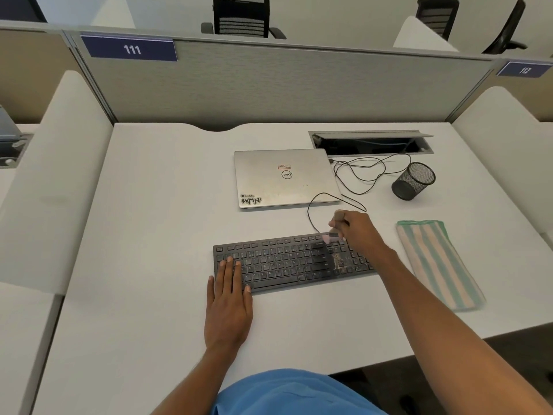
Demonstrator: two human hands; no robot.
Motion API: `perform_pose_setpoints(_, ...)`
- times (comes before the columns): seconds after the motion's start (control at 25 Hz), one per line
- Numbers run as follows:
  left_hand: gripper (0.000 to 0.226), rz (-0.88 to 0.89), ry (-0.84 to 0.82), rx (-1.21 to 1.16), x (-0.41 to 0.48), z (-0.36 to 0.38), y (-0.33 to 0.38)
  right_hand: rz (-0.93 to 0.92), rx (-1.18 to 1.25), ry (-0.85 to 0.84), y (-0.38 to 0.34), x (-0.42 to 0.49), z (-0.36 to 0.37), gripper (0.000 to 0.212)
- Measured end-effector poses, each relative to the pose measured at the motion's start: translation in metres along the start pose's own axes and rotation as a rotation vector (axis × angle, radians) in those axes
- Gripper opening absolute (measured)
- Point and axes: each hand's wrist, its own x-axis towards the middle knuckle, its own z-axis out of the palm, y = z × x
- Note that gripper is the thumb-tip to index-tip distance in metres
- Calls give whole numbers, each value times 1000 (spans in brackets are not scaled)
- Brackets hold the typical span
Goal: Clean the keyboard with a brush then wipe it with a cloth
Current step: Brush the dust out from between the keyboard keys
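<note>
The left hand (229, 304) lies flat with its fingers straight. The fingertips press on the left end of the black keyboard (281, 262) and the palm rests on the white desk (155, 205). The right arm reaches out across the right end of the keyboard. The right hand (357, 232) is curled tight around the handle of a small brush (335, 227). The brush points down, and its pink bristles touch the keys at the back right of the keyboard. Some crumbs (339, 260) sit on the keys just in front of the brush. The keyboard lies near the middle of the desk, with bare desk in front of it and lots of bare desk to its left. The striped cloth (437, 265) lies flat to the right, apart from the keyboard. A closed laptop (284, 178) sits behind the keyboard, and a thin black cable (311, 214) loops just beside the brush. A black mesh cup (413, 181) stands farther back on the right.
</note>
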Motion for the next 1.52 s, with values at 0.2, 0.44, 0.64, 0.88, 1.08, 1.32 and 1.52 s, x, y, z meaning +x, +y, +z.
perform_pose_setpoints(0.2,63,2,1,-5,0,0,1,-67,-60,209,-13,-2,1,22)
perform_pose_setpoints(0.44,63,5,3,-6,0,0,-1,-33,-131,241,6,5,22,33)
perform_pose_setpoints(0.64,62,1,2,-3,0,0,-1,0,-306,183,-6,8,11,34)
perform_pose_setpoints(0.88,63,-1,4,-9,1,-1,0,18,-159,244,-1,5,21,35)
perform_pose_setpoints(1.08,63,3,6,5,0,0,-1,37,-297,225,5,-4,15,35)
perform_pose_setpoints(1.32,63,2,3,4,0,0,-1,-5,-101,242,-13,1,31,31)
perform_pose_setpoints(1.52,63,0,3,3,1,0,-1,37,-214,195,-4,-9,31,32)
